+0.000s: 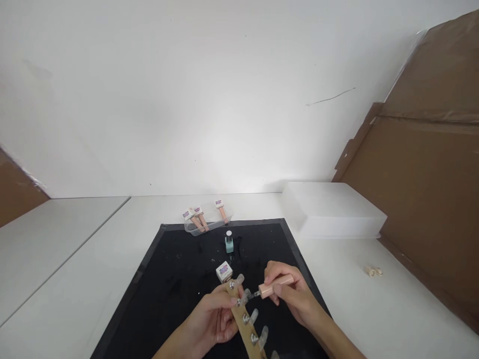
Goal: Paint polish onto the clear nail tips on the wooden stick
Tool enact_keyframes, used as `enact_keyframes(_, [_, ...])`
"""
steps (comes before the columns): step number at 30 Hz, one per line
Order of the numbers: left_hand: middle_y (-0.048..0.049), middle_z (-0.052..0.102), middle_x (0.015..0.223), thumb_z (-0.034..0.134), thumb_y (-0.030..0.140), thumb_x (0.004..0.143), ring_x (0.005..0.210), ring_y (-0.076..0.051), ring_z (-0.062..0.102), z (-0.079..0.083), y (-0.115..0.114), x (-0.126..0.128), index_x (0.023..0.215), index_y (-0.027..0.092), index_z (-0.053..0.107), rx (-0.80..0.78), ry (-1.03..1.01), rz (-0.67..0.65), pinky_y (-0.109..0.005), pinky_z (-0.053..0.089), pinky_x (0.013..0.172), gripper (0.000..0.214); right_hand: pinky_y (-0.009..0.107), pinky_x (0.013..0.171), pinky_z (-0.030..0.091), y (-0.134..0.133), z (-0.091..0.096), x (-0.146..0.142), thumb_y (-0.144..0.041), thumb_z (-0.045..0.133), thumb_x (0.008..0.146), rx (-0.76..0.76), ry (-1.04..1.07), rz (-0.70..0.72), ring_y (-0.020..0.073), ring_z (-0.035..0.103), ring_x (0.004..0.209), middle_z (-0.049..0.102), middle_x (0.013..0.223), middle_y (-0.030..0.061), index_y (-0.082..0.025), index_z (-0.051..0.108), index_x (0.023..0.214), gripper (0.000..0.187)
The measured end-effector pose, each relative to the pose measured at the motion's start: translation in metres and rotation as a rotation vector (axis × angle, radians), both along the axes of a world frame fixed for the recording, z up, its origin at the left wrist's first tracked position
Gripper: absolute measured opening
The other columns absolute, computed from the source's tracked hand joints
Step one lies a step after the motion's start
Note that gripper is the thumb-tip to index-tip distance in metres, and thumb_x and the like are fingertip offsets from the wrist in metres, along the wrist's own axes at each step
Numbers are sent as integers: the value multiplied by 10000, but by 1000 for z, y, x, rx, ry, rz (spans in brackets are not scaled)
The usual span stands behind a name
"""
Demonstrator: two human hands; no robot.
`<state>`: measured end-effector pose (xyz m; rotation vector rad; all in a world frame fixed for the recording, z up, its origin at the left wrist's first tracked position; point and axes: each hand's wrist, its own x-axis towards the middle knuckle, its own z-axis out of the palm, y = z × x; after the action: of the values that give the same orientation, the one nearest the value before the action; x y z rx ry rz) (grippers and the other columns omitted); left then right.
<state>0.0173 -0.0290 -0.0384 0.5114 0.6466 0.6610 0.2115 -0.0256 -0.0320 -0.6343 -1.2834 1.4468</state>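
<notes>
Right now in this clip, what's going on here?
A person's left hand holds a wooden strip carrying a row of clear tips. The right hand holds a pink-handled brush with its end at the second tip from the far end; whether it touches is hard to tell. A teal bottle stands capped on the black mat, and more pink handles lie in the clear tray beyond.

We can read no words, brands or numbers here. We do see 4 purplish printed labels on white bottles: 2 at the left of the far clear tray, 1 at its right, and 1 nearer to us. On all 4, the print is too small for us to decipher.
</notes>
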Motion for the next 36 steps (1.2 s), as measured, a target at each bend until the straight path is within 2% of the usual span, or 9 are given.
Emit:
enact_keyframes(4, [47, 451, 467, 582, 175, 609, 272, -22, 323, 3, 0, 3, 675, 158, 581, 17, 15, -20, -166, 87, 300, 68, 238, 472, 291, 0, 1, 1, -282, 637, 759, 48, -86, 49, 91, 407, 496, 491, 675, -7, -183, 698, 787, 120])
enact_keyframes(7, [66, 387, 407, 575, 177, 600, 248, -25, 299, 3, 0, 4, 658, 160, 583, 29, 8, -26, -168, 78, 293, 60, 228, 447, 282, 1, -1, 0, -220, 611, 738, -31, -97, 3, 79, 392, 457, 491, 637, -18, -171, 683, 732, 88])
enact_keyframes(13, [68, 411, 437, 580, 153, 553, 260, -20, 296, 1, -1, 2, 656, 154, 592, 35, -36, -26, -163, 109, 286, 103, 210, 415, 293, 3, 3, -4, -128, 571, 643, -206, -5, -163, 72, 365, 428, 453, 569, -43, -160, 630, 609, 75])
enact_keyframes(17, [59, 443, 448, 585, 154, 528, 275, -25, 327, 3, -1, 1, 643, 146, 601, 42, -57, -26, -157, 122, 286, 117, 204, 406, 282, 2, 5, -5, -177, 601, 664, -247, 41, -179, 76, 330, 418, 424, 484, -59, -160, 619, 634, 39])
enact_keyframes(25, [58, 388, 394, 564, 170, 530, 269, -26, 292, -6, 0, -2, 643, 120, 629, 71, -143, -61, -157, 151, 288, 140, 195, 409, 275, 2, 8, -6, -348, 661, 709, -317, -37, -182, 75, 335, 419, 418, 447, -66, -153, 599, 671, 208])
enact_keyframes(30, [53, 367, 416, 549, 178, 570, 296, -29, 293, -11, 0, -4, 682, 104, 639, 91, -190, -72, -153, 163, 294, 162, 191, 404, 280, 4, 4, -5, -424, 594, 779, -299, -102, -204, 69, 311, 406, 387, 427, -76, -155, 587, 676, 289])
enact_keyframes(33, [44, 388, 468, 533, 179, 597, 309, -21, 284, -11, 1, -5, 700, 103, 638, 100, -233, -60, -151, 156, 293, 166, 188, 395, 289, 6, 2, -5, -422, 519, 830, -296, -172, -202, 70, 314, 392, 375, 408, -78, -154, 591, 683, 315])
enact_keyframes(36, [43, 371, 482, 523, 189, 608, 321, -18, 260, -5, 4, -11, 685, 96, 633, 126, -298, -34, -149, 159, 295, 164, 182, 391, 312, 7, 3, -6, -352, 517, 827, -318, -225, -155, 73, 373, 407, 456, 472, -58, -156, 604, 757, 227])
